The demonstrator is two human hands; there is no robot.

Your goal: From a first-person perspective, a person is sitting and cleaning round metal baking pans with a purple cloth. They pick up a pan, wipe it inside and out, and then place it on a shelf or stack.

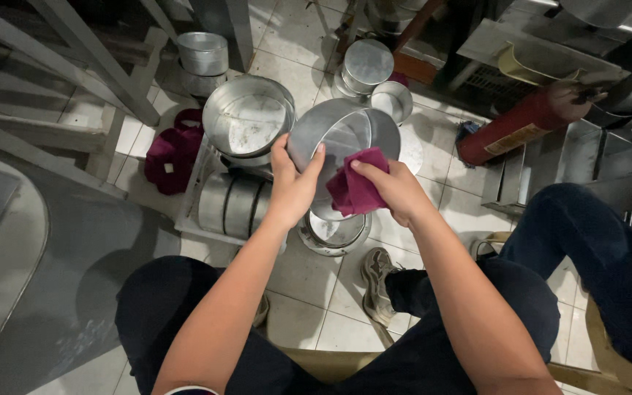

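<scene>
Head view: left hand (pixel 292 186) fingers clamped on rim of round metal pan (pixel 345 143), held tilted above tiled floor (pixel 309 285). Right hand (pixel 396 192) fingers pinching maroon cloth (pixel 354 189) against pan wall. Stacked pans (pixel 246 121) just beside; red cylinder (pixel 513 130) well apart.

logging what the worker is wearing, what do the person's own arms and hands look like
Both arms are bare from above the elbow down, with no sleeves showing over the forearms. The left hand and right hand wear no gloves, and no rings, watch or bracelets show on the fingers or wrists. A thin strip of white-edged fabric shows by the left upper arm at the bottom edge.
</scene>
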